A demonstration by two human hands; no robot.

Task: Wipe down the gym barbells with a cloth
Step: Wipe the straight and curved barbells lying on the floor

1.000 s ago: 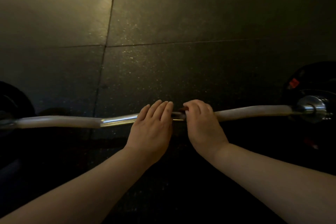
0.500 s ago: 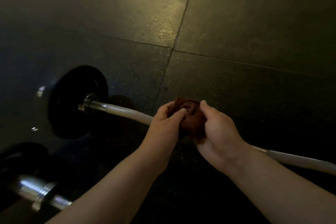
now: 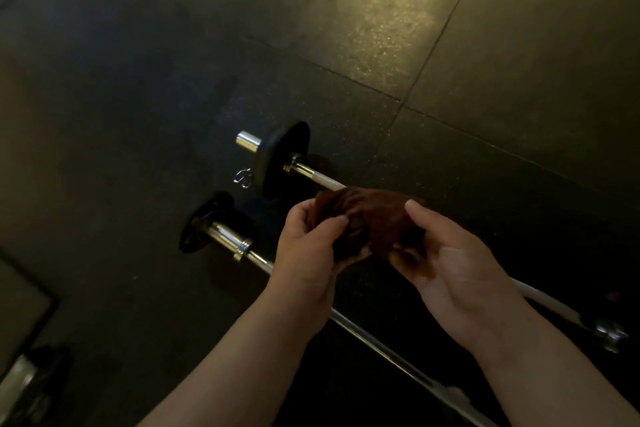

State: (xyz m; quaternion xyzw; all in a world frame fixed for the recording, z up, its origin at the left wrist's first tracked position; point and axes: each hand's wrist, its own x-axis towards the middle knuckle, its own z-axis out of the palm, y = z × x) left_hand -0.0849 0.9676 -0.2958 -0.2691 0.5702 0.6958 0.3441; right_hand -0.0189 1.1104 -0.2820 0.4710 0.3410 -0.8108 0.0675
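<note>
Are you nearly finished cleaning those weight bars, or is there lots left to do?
Done: nothing looks clearly finished; the dim light hides whether either bar is clean. In hand: the left hand and right hand both grip the bunched brown cloth over the white barbell; whether it touches is unclear. Left: likely the rest of that bar, and the chrome barbell beside it.

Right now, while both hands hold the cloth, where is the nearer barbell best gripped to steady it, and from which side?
Probably its thin shaft, the bare stretch nearest the camera, taken from above by the left hand. The bar lies flat on the floor, so only the top is free; the chrome sleeve looks too thick to close fingers round.
</note>
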